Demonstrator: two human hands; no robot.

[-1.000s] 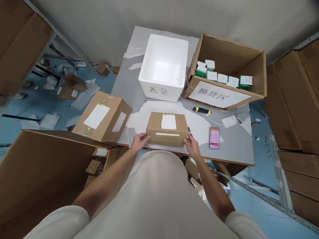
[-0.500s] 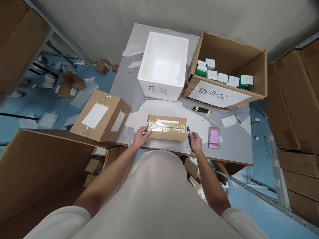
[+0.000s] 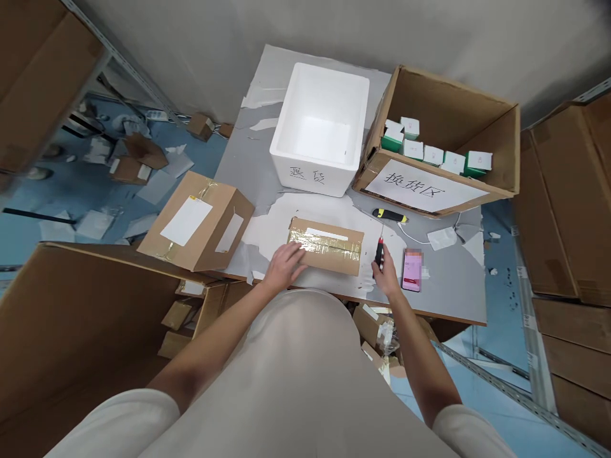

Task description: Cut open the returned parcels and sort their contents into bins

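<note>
A flat brown cardboard box (image 3: pixel 329 259) lies on the table, with shiny tape along its top and a white label strip. My left hand (image 3: pixel 282 266) rests on its left front corner, fingers stretched out and thumb apart. To the right of the box, my right hand (image 3: pixel 387 272) is closed around a slim black-and-red knife (image 3: pixel 379 254), its thin metal tip pointing away from me. Just beyond that tip lies a black-and-yellow utility knife (image 3: pixel 389 215). A phone (image 3: pixel 412 270) with a pink screen lies to the right of my right hand.
A white foam box (image 3: pixel 312 179) stands at the back of the table (image 3: pixel 458 280). Beside it, a large open carton (image 3: pixel 496 181) contains several white-and-green small boxes (image 3: pixel 433 154). On the left sits a taped carton (image 3: pixel 214 222); shelving with cartons (image 3: pixel 548 203) flanks the right.
The knife has turned in my right hand, its metal tip now showing at the far end, and that hand has moved away from the box. My left hand has shifted onto the box's corner.
</note>
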